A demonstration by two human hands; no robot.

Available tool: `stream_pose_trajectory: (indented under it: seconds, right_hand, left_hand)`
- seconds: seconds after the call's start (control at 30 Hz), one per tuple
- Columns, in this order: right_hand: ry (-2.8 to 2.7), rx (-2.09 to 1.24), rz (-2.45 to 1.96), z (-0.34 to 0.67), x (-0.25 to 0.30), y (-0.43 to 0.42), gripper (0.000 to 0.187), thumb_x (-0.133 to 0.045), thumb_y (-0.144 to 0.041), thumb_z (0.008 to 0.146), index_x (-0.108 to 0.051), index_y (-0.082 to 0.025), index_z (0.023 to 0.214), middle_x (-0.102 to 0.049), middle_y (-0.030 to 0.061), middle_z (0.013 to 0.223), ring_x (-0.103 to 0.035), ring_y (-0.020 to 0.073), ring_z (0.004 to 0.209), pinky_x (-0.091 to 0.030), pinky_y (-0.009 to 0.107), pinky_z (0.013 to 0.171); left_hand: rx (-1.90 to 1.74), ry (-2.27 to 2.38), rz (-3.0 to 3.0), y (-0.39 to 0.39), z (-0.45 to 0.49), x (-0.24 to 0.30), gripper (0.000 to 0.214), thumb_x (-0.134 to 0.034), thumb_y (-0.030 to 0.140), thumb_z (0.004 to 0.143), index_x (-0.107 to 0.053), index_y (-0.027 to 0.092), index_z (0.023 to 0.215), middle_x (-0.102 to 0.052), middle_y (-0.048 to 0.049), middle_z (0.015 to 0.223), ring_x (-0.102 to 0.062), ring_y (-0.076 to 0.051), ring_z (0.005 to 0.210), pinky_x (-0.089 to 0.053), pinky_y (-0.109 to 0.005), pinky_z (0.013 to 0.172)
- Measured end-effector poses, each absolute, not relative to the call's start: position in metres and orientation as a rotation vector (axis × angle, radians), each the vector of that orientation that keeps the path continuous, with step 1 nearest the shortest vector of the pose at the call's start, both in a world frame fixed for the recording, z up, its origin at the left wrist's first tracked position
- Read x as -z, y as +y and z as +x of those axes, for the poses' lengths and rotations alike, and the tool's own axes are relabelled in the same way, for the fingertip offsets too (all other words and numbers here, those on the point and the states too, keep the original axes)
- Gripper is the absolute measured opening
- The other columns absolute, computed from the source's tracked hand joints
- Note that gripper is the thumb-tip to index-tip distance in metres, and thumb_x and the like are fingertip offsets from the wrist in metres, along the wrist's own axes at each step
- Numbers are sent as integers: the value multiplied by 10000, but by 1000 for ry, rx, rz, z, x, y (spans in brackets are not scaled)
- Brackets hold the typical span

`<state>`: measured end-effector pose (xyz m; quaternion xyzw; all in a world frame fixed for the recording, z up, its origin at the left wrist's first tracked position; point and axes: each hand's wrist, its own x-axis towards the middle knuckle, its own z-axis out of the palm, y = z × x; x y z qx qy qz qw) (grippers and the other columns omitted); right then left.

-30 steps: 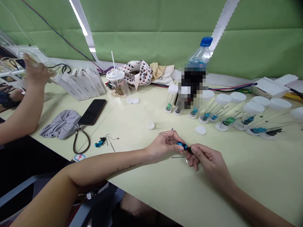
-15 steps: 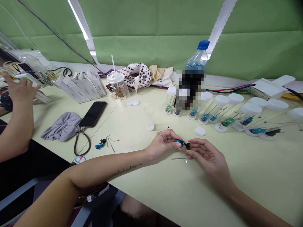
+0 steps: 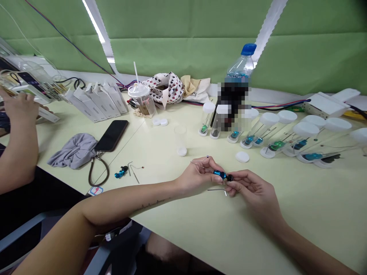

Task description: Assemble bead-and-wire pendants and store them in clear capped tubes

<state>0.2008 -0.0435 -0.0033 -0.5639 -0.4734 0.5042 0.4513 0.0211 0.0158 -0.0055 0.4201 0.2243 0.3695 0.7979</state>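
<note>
My left hand [image 3: 199,175] pinches a small blue metal part [image 3: 220,174] just above the pale green table [image 3: 301,206]. My right hand [image 3: 252,189] meets it from the right, fingertips closed on the black knob [image 3: 229,177] at the part's end. A thin wire sticks out behind my left fingers. A small hex key [image 3: 216,190] lies on the table right under both hands. A second blue and black part [image 3: 120,172] lies to the left beside bent wires.
Clear tubes with white caps [image 3: 269,131] holding blue and green parts lie in a row at the right. A water bottle [image 3: 239,76], a lidded cup [image 3: 142,100], a phone [image 3: 111,135], a grey cloth [image 3: 73,149] and white boxes [image 3: 97,102] stand behind. Another person's arm [image 3: 18,133] is at the left.
My right fingers, spread apart half a second ago, have closed on the black knob again. The other person's hand at the far left has dropped lower.
</note>
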Motion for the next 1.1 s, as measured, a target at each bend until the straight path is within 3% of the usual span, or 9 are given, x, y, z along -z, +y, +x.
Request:
stream_pose_trajectory:
  seconds: [0.3, 0.6, 0.93, 1.1]
  right_hand:
    - [-1190, -1303, -1379, 203, 5, -43, 267, -669, -448, 816, -662, -184, 860, -669, 28, 636, -607, 150, 566, -514, 285, 558]
    - [-1237, -1369, -1331, 203, 5, -43, 291, -583, -463, 882, -639, -179, 848, -645, 27, 653, -575, 133, 563, -481, 260, 526]
    - [-1278, -1388, -1322, 203, 6, -43, 329, -551, -494, 894, -628, -180, 832, -633, 28, 662, -572, 127, 564, -472, 244, 504]
    - [-1266, -1340, -1310, 200, 10, -42, 304, -559, -484, 892, -617, -187, 921, -636, 28, 695, -593, 135, 596, -499, 253, 537]
  left_hand:
    - [-810, 414, 993, 17, 21, 8, 265, -811, 251, 665, -620, 117, 791, -668, -92, 914, -648, -198, 870, -495, -402, 818]
    - [-828, 404, 1087, 16, 19, 7, 196, -776, 196, 702, -635, 121, 815, -657, -82, 919, -634, -184, 878, -493, -382, 814]
    - [-810, 401, 1012, 16, 21, 7, 250, -794, 243, 688, -607, 117, 795, -662, -82, 886, -633, -159, 792, -485, -354, 765]
    - [-813, 448, 900, 17, 22, 9, 305, -813, 274, 667, -589, 109, 794, -683, -81, 853, -660, -165, 762, -509, -363, 765]
